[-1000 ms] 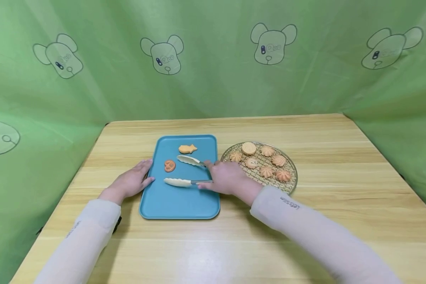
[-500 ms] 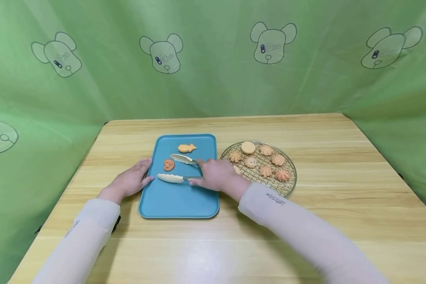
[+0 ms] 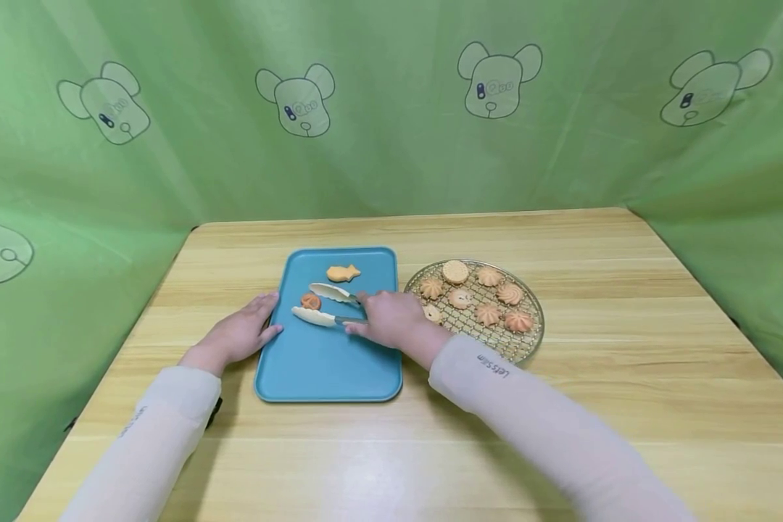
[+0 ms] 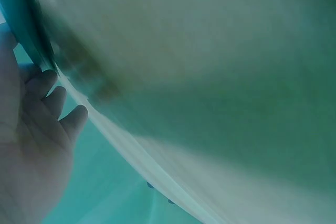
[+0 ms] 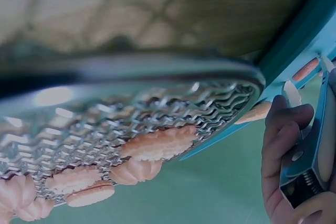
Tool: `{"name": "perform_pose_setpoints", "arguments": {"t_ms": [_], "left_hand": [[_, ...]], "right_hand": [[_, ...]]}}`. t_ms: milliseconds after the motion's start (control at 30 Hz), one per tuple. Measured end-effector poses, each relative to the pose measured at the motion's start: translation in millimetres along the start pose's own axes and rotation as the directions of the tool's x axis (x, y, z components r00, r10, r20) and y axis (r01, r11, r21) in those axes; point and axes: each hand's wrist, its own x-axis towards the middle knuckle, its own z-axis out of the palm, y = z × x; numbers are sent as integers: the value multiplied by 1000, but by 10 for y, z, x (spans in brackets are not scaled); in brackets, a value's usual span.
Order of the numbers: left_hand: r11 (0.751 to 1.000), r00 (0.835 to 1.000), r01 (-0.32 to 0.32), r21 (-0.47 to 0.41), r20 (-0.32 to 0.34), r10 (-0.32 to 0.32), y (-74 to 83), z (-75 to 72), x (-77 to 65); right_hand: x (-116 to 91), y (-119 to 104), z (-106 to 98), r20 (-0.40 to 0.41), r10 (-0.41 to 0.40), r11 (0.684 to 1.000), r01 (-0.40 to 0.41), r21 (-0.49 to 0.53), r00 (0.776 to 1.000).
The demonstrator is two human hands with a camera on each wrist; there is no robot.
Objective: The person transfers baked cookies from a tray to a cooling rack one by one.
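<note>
My right hand (image 3: 391, 317) grips a pair of tongs (image 3: 315, 316) with pale scalloped tips, above the blue tray (image 3: 329, 377). The spread tips lie on either side of a pretzel-shaped cookie (image 3: 310, 300); whether they touch it I cannot tell. Farther back on the tray is a fish-shaped cookie (image 3: 343, 273). My left hand (image 3: 238, 335) rests against the tray's left edge, thumb at the rim. In the left wrist view its fingers (image 4: 73, 121) are loosely bent by the rim. The right wrist view shows the hinge end of the tongs (image 5: 310, 166) in my hand.
Right of the tray stands a round wire rack (image 3: 496, 344) with several cookies on it, among them a round sandwich cookie (image 3: 455, 272) and a swirled one (image 3: 510, 293). My right forearm passes over the rack's front left part. Green curtains (image 3: 391, 167) surround the wooden table (image 3: 365, 464).
My right hand has moved left with the tongs, and their tips have come closer together around the pretzel-shaped cookie. The left hand stays at the tray's edge.
</note>
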Motion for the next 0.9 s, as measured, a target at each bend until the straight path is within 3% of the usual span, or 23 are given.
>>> {"name": "perform_pose_setpoints", "arguments": {"t_ms": [900], "left_hand": [[1000, 999, 23, -4, 23, -23, 18, -5, 1]], "right_hand": [[16, 33, -31, -2, -22, 999, 22, 32, 1000]]}}
